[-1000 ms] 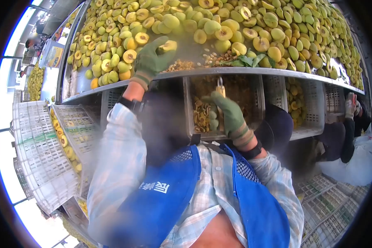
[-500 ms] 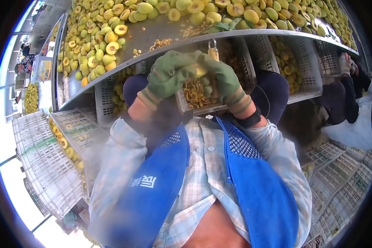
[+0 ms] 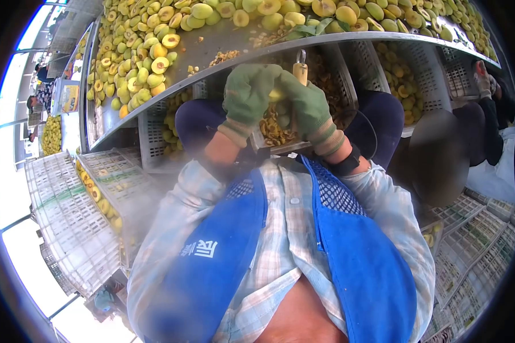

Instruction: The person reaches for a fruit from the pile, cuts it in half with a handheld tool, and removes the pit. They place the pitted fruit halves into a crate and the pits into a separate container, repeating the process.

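Note:
Both my hands wear green gloves with tan cuffs and meet just below the metal table edge. My left hand (image 3: 248, 97) is closed around a yellow-green fruit (image 3: 277, 94), mostly hidden by the glove. My right hand (image 3: 310, 108) is wrapped round a tool with a wooden handle (image 3: 300, 72) and a metal ring at its end; its working end is out of sight. Directly beneath my hands, a crate (image 3: 277, 150) between my knees holds brownish-yellow pieces and some green fruit.
Halved and whole fruit (image 3: 149, 48) covers much of the metal table (image 3: 212, 43); leaves (image 3: 320, 27) lie near its edge. White crates (image 3: 419, 68) with fruit stand under it. Stacked crates (image 3: 68, 211) are at left. At right, a co-worker's gloved hand (image 3: 483, 86) shows.
My left hand has turned more upright and shifted slightly right, still round the fruit. The view has shifted a little. The co-worker's hand has risen, and a blurred dark shape appears at right.

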`<state>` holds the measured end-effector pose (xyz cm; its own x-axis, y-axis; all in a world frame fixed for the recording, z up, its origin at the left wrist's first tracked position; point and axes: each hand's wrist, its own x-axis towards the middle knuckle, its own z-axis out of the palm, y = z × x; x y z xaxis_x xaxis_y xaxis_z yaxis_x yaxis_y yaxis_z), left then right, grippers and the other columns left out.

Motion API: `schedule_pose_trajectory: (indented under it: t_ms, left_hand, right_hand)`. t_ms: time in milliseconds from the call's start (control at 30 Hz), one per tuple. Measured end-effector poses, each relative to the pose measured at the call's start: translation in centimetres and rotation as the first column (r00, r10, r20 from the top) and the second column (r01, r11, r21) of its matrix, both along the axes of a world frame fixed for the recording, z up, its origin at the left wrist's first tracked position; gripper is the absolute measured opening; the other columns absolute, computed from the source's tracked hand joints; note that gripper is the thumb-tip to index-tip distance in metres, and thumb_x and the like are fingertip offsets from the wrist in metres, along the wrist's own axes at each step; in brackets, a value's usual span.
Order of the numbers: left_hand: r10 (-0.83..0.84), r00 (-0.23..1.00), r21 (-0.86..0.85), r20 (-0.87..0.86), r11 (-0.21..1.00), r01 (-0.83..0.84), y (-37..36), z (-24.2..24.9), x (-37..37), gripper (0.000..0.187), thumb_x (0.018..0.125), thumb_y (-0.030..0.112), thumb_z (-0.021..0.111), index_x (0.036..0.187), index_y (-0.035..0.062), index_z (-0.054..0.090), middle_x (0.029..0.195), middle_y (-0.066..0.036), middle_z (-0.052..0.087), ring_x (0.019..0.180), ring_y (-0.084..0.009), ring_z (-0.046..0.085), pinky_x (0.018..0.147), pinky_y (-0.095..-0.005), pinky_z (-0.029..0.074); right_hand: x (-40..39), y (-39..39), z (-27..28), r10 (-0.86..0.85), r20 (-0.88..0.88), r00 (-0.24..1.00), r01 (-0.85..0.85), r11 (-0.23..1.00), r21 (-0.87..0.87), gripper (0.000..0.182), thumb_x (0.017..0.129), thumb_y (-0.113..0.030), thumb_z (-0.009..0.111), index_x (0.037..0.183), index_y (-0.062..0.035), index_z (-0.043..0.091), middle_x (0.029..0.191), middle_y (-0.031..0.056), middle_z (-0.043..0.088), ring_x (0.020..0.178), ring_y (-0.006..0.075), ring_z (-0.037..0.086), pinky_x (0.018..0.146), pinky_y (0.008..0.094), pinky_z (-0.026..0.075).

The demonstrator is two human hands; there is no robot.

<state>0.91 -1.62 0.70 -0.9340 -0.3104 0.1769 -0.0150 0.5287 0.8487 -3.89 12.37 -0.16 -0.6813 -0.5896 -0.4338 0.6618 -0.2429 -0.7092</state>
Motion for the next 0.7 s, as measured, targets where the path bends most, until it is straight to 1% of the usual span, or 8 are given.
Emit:
schedule_pose_trajectory:
  t_ms: [100, 167, 267, 367, 467, 533, 633, 700]
  left_hand:
    - [0.056, 0.951, 0.48, -0.306, 0.871, 0.103, -0.4, -3.3, -1.4, 0.03, 0.099, 0.024, 0.049, 0.11, 0.0023, 0.067, 0.107, -0.011, 0.069, 0.093, -0.0224, 0.065, 0.085, -0.0309, 0.051]
    - [0.047, 0.981, 0.38, -0.186, 0.925, 0.027, -0.6, -3.2, -1.3, 0.036, 0.101, 0.028, 0.044, 0.116, 0.0013, 0.064, 0.11, -0.011, 0.068, 0.093, -0.0208, 0.065, 0.087, -0.0307, 0.051]
    - [-0.077, 0.997, 0.528, -0.014, 0.846, 0.073, -0.4, -2.4, -0.5, 0.06, 0.105, 0.049, 0.029, 0.127, -0.0004, 0.056, 0.113, -0.011, 0.064, 0.094, -0.0146, 0.062, 0.087, -0.0288, 0.051]
    - [0.003, 0.998, 0.673, -0.06, 0.739, 0.038, 0.7, -1.8, 0.1, 0.057, 0.106, 0.045, 0.031, 0.131, 0.0004, 0.054, 0.114, -0.01, 0.064, 0.091, -0.0138, 0.061, 0.084, -0.0266, 0.051]
    - [0.099, 0.991, 0.712, -0.085, 0.702, -0.009, 1.3, -1.8, -0.2, 0.055, 0.105, 0.043, 0.032, 0.135, 0.0016, 0.052, 0.115, -0.01, 0.064, 0.09, -0.0145, 0.062, 0.083, -0.0265, 0.051]
    - [0.118, 0.989, 0.723, -0.084, 0.691, -0.021, 1.1, -2.0, -0.4, 0.055, 0.105, 0.043, 0.032, 0.137, 0.0022, 0.05, 0.115, -0.01, 0.064, 0.092, -0.0161, 0.063, 0.084, -0.0282, 0.051]
    - [0.194, 0.979, 0.925, 0.07, 0.354, -0.137, 0.4, -1.2, -0.9, 0.056, 0.104, 0.045, 0.034, 0.137, 0.0025, 0.05, 0.111, -0.012, 0.065, 0.094, -0.0212, 0.064, 0.086, -0.0328, 0.052]
    - [0.183, 0.983, 0.956, 0.004, 0.289, -0.058, -0.5, -1.0, -1.2, 0.057, 0.103, 0.047, 0.035, 0.137, 0.0034, 0.051, 0.108, -0.014, 0.066, 0.093, -0.0238, 0.065, 0.085, -0.0352, 0.054]
  right_hand:
    - [-0.6, -0.1, 0.0, 0.023, -0.031, 0.999, -0.025, 0.997, -0.08, 0.032, 0.093, -0.034, 0.063, 0.098, -0.0018, 0.063, 0.066, 0.0041, 0.06, 0.046, 0.0111, 0.053, 0.04, 0.0239, 0.042]
    - [-1.3, 0.2, 0.8, 0.104, -0.157, 0.982, -0.111, 0.993, -0.035, 0.032, 0.094, -0.034, 0.062, 0.099, -0.0021, 0.063, 0.067, 0.0041, 0.06, 0.046, 0.0111, 0.053, 0.041, 0.024, 0.042]
    - [-1.8, 0.1, 0.2, 0.103, -0.259, 0.96, -0.119, 0.992, -0.047, 0.032, 0.095, -0.034, 0.061, 0.101, -0.0025, 0.063, 0.067, 0.0041, 0.06, 0.046, 0.0112, 0.052, 0.042, 0.0237, 0.043]
    - [-1.8, -0.7, -0.7, 0.095, 0.025, 0.995, -0.087, 0.974, -0.21, 0.033, 0.096, -0.035, 0.059, 0.102, -0.0028, 0.063, 0.068, 0.0044, 0.06, 0.045, 0.0111, 0.052, 0.041, 0.0238, 0.043]
    - [-1.2, -1.5, -0.3, 0.016, 0.111, 0.994, 0.013, 0.966, -0.256, 0.033, 0.096, -0.035, 0.059, 0.103, -0.0027, 0.063, 0.067, 0.0048, 0.061, 0.045, 0.011, 0.052, 0.041, 0.0241, 0.043]
    - [-0.7, -1.4, 1.2, 0.029, 0.048, 0.998, -0.019, 0.982, -0.19, 0.034, 0.097, -0.036, 0.058, 0.104, -0.0027, 0.062, 0.067, 0.0046, 0.061, 0.045, 0.0107, 0.052, 0.041, 0.0236, 0.043]
    - [-0.4, -1.1, 1.2, 0.084, -0.082, 0.993, -0.089, 0.995, -0.056, 0.036, 0.097, -0.038, 0.058, 0.103, -0.0025, 0.061, 0.066, 0.0041, 0.061, 0.044, 0.0105, 0.053, 0.04, 0.0227, 0.042]
    - [-0.1, -0.9, 0.6, 0.11, -0.124, 0.986, -0.112, 0.994, -0.006, 0.039, 0.097, -0.041, 0.058, 0.1, -0.0019, 0.06, 0.066, 0.0042, 0.063, 0.044, 0.0094, 0.054, 0.039, 0.0213, 0.042]
